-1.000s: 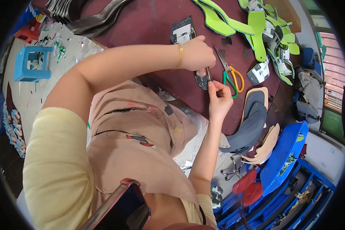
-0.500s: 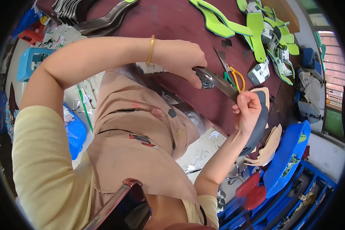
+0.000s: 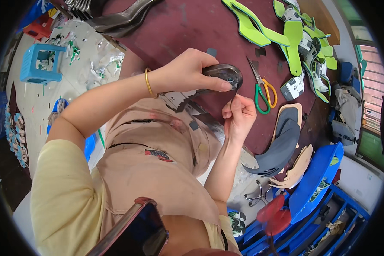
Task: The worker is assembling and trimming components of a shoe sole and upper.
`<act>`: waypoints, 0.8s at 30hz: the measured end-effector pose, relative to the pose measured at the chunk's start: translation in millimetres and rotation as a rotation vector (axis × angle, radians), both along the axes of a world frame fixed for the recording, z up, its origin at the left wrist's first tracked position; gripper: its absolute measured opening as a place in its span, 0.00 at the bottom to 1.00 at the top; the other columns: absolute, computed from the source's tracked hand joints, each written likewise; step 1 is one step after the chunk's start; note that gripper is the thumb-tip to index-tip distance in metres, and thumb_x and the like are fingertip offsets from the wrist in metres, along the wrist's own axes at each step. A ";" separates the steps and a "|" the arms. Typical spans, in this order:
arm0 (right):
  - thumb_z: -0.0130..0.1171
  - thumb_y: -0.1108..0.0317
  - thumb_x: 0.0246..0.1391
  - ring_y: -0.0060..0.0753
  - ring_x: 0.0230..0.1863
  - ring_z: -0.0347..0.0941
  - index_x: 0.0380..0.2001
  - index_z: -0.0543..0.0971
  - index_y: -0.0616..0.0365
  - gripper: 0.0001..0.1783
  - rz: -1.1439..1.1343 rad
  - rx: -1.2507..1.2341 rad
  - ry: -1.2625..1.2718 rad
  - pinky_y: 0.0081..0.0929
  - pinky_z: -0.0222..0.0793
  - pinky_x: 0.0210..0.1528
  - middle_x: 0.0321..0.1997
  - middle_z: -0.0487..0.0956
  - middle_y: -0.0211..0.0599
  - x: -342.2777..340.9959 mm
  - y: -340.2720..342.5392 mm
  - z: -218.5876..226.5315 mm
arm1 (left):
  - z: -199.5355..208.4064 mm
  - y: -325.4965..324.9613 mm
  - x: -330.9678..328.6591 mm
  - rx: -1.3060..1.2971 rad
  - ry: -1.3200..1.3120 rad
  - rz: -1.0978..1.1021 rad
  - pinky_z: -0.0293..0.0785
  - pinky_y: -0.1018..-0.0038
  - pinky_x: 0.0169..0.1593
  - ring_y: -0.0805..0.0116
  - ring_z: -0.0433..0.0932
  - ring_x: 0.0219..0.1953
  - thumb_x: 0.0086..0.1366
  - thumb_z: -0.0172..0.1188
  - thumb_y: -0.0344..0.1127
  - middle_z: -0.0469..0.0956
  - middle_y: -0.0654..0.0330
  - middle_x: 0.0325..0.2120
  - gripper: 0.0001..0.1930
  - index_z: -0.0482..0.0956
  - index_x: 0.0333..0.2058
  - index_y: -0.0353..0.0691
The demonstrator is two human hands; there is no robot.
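Observation:
My left hand (image 3: pixel 196 73), with a gold bracelet at its wrist, is closed around a dark, glossy shoe last (image 3: pixel 222 71). The last's rounded end, with a small hole in it, points to the right. A thin dark strip (image 3: pixel 235 92) runs from the edge of that end down to my right hand (image 3: pixel 240 113), whose thumb and fingers pinch it. Part of the last is hidden behind my left hand. To the right of my hands, scissors (image 3: pixel 262 87) with one green and one orange handle rest on the dark red table (image 3: pixel 175 25).
Bright green sandal soles (image 3: pixel 292 47) pile up at the far right. Several dark shoe lasts (image 3: pixel 128 19) stand far left. Grey insoles (image 3: pixel 281 143) and tan ones (image 3: pixel 295 167) lie at the near right, beside a blue tray (image 3: pixel 315 183). A blue stool (image 3: pixel 42 64) stands at left.
The last has turned, so its rounded end with the hole now shows. My right hand has moved left and up, close to it. The scissors are more fully uncovered.

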State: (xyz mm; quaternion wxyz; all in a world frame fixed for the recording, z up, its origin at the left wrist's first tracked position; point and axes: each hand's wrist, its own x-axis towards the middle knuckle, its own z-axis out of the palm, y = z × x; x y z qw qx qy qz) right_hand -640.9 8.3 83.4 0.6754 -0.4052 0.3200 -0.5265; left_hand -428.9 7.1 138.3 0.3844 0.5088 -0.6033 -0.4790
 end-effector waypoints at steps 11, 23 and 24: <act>0.59 0.71 0.55 0.19 0.16 0.66 0.33 0.76 0.61 0.05 -0.038 0.115 -0.034 0.15 0.61 0.17 0.17 0.74 0.34 25.5 14.7 8.2 | -14.0 9.3 -18.2 0.164 0.330 0.113 0.67 0.82 0.31 0.83 0.69 0.27 0.55 0.66 0.44 0.75 0.68 0.22 0.17 0.80 0.31 0.33; 0.64 0.70 0.50 0.17 0.21 0.71 0.33 0.78 0.62 0.08 0.124 0.201 0.393 0.15 0.66 0.22 0.23 0.78 0.31 10.7 -7.3 26.9 | -32.8 -3.1 -13.2 0.286 0.259 -0.043 0.68 0.80 0.34 0.80 0.70 0.29 0.54 0.66 0.50 0.75 0.66 0.27 0.22 0.78 0.36 0.34; 0.65 0.70 0.50 0.17 0.23 0.71 0.33 0.78 0.62 0.09 0.175 0.190 0.501 0.15 0.66 0.24 0.25 0.78 0.31 6.5 -16.7 27.0 | -33.9 -5.4 -12.1 0.297 0.199 -0.059 0.68 0.81 0.35 0.80 0.70 0.30 0.55 0.66 0.49 0.75 0.66 0.29 0.22 0.77 0.37 0.35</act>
